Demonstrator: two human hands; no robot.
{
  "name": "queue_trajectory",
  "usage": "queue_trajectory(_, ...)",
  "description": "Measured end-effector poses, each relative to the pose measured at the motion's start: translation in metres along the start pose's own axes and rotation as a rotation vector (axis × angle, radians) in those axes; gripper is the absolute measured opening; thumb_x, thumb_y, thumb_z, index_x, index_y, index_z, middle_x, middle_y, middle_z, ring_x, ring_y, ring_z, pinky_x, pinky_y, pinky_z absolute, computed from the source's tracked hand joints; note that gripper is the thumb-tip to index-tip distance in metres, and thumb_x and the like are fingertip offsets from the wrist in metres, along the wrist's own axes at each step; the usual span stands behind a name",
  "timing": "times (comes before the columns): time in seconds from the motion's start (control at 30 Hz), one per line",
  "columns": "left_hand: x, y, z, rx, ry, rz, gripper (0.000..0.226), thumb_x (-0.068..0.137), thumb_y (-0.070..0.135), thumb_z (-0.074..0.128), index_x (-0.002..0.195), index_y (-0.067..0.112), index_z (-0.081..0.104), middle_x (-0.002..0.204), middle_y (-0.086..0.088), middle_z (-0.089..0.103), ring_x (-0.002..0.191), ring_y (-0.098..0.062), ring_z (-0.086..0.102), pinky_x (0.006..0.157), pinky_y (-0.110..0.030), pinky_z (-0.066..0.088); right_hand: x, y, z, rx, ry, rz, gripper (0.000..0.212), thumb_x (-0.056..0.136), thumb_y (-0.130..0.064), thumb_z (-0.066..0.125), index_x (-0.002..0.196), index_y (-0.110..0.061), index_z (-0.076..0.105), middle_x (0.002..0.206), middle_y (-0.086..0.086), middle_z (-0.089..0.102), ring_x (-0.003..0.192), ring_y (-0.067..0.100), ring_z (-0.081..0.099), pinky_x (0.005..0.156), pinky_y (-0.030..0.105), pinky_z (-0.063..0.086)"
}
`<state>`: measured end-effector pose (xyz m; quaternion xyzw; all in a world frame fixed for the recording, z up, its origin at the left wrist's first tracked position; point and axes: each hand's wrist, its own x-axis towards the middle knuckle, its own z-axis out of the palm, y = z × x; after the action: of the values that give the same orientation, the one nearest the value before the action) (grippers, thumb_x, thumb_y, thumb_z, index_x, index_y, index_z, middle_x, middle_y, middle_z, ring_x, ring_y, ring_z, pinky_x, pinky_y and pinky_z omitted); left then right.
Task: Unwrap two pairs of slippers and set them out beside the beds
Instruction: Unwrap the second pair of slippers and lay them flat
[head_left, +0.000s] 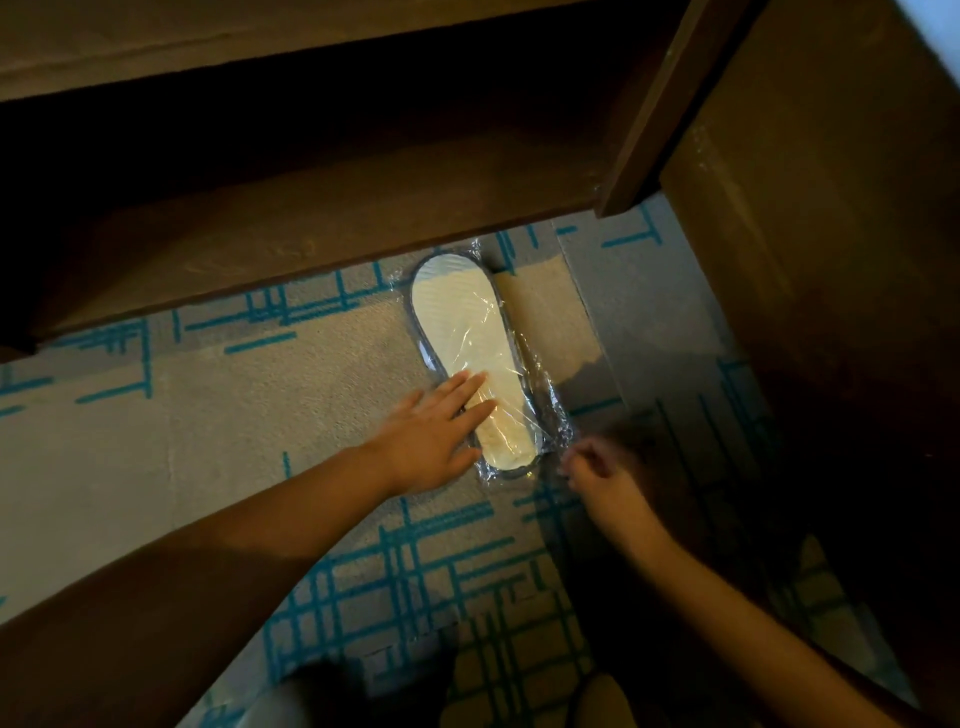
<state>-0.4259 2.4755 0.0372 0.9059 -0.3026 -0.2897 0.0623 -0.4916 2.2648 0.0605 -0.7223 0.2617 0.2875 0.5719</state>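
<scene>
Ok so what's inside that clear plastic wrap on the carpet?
Inside the plastic wrap a pale slipper sole shows, facing up, with a dark edge. The left hand covers part of it. Whether a second slipper lies beneath cannot be seen.

no readable text, labels, brands or numbers on anything in view

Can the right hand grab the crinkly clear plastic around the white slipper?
Probably yes. The right hand hovers right beside the clear plastic wrap at the slipper's near end, with only bare patterned carpet between them. The left hand rests farther left.
</scene>
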Motion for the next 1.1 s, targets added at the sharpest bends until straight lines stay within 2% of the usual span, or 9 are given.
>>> queue_trajectory(0.07, 0.002, -0.001, 0.003, -0.035, 0.02, -0.001, 0.064, 0.092, 0.047, 0.034, 0.146, 0.027, 0.006, 0.152, 0.005, -0.021, 0.145, -0.019, -0.01, 0.118, -0.049, 0.018, 0.006, 0.006, 0.005, 0.126, -0.092, 0.284, 0.014, 0.094, -0.012, 0.045, 0.087, -0.017, 0.056, 0.085, 0.006, 0.059, 0.074, 0.014, 0.056, 0.065, 0.021, 0.047)
queue_trajectory(0.23, 0.006, 0.007, 0.011, -0.157, 0.073, -0.053, 0.064, 0.092, 0.045, 0.038, 0.146, 0.024, 0.012, 0.159, 0.0, -0.009, 0.146, -0.019, -0.01, 0.117, -0.049, 0.022, 0.024, -0.005, 0.007, 0.517, 0.08, 0.409, 0.025, 0.09, 0.0, 0.05, 0.113, -0.005, 0.057, 0.087, 0.011, 0.06, 0.074, 0.015, 0.057, 0.06, 0.024, 0.05)
queue_trajectory(0.37, 0.01, 0.019, 0.01, -0.362, 0.149, -0.111, 0.058, 0.092, 0.039, 0.042, 0.143, 0.019, 0.026, 0.159, -0.005, 0.0, 0.146, -0.021, -0.006, 0.119, -0.047, 0.015, 0.023, -0.02, 0.013, 0.718, 0.108, 0.475, 0.014, 0.088, 0.002, 0.051, 0.084, -0.009, 0.058, 0.086, 0.012, 0.055, 0.07, 0.013, 0.051, 0.052, 0.018, 0.051)
queue_trajectory(0.6, 0.019, 0.036, -0.005, -0.782, 0.308, -0.257, 0.036, 0.095, 0.028, 0.042, 0.126, 0.013, 0.053, 0.152, -0.006, 0.028, 0.14, -0.019, 0.025, 0.105, -0.023, 0.02, 0.026, -0.036, 0.024, 0.479, 0.141, 0.397, 0.015, 0.087, 0.007, 0.051, 0.093, -0.004, 0.059, 0.087, 0.006, 0.055, 0.084, 0.015, 0.053, 0.094, 0.029, 0.047)
queue_trajectory(0.7, 0.017, 0.036, -0.009, -1.015, 0.448, -0.329, 0.027, 0.094, 0.02, 0.043, 0.113, 0.011, 0.059, 0.128, -0.001, 0.049, 0.125, -0.023, 0.047, 0.099, -0.029, 0.037, 0.025, -0.036, 0.024, 0.535, 0.111, 0.442, 0.013, 0.088, 0.007, 0.048, 0.082, -0.002, 0.056, 0.088, 0.011, 0.053, 0.074, 0.014, 0.05, 0.091, 0.03, 0.048)
queue_trajectory(0.8, 0.017, 0.036, -0.013, -1.122, 0.525, -0.414, 0.027, 0.095, 0.02, 0.04, 0.113, 0.014, 0.058, 0.12, -0.003, 0.056, 0.114, -0.023, 0.055, 0.091, -0.032, 0.043, 0.021, -0.034, 0.023, 0.529, 0.091, 0.338, 0.034, 0.088, 0.01, 0.046, 0.118, -0.005, 0.053, 0.117, 0.015, 0.053, 0.097, 0.023, 0.055, 0.093, 0.034, 0.047)
queue_trajectory(0.97, 0.015, 0.046, -0.023, -1.066, 0.644, -0.439, 0.034, 0.094, 0.013, 0.041, 0.127, 0.014, 0.047, 0.14, -0.012, 0.04, 0.128, -0.025, 0.04, 0.103, -0.03, 0.033, 0.016, -0.043, 0.024, 0.608, 0.097, 0.249, 0.037, 0.086, 0.007, 0.053, 0.12, -0.009, 0.051, 0.13, 0.018, 0.052, 0.103, 0.024, 0.054, 0.086, 0.034, 0.048)
queue_trajectory(1.03, 0.014, 0.053, -0.026, -0.949, 0.739, -0.545, 0.044, 0.091, 0.016, 0.048, 0.134, 0.017, 0.039, 0.151, -0.01, 0.021, 0.138, -0.023, 0.021, 0.11, -0.029, 0.019, 0.014, -0.047, 0.026, 0.661, 0.106, 0.243, 0.037, 0.087, 0.005, 0.053, 0.123, -0.006, 0.051, 0.13, 0.019, 0.054, 0.109, 0.027, 0.055, 0.087, 0.033, 0.047)
queue_trajectory(1.1, 0.016, 0.05, -0.024, -1.112, 0.789, -0.723, 0.058, 0.088, 0.027, 0.055, 0.139, 0.018, 0.03, 0.153, -0.009, 0.019, 0.14, -0.026, 0.019, 0.113, -0.037, 0.018, 0.012, -0.05, 0.027, 0.729, 0.095, 0.244, 0.035, 0.088, 0.005, 0.051, 0.122, -0.005, 0.052, 0.131, 0.02, 0.054, 0.116, 0.029, 0.055, 0.089, 0.034, 0.047)
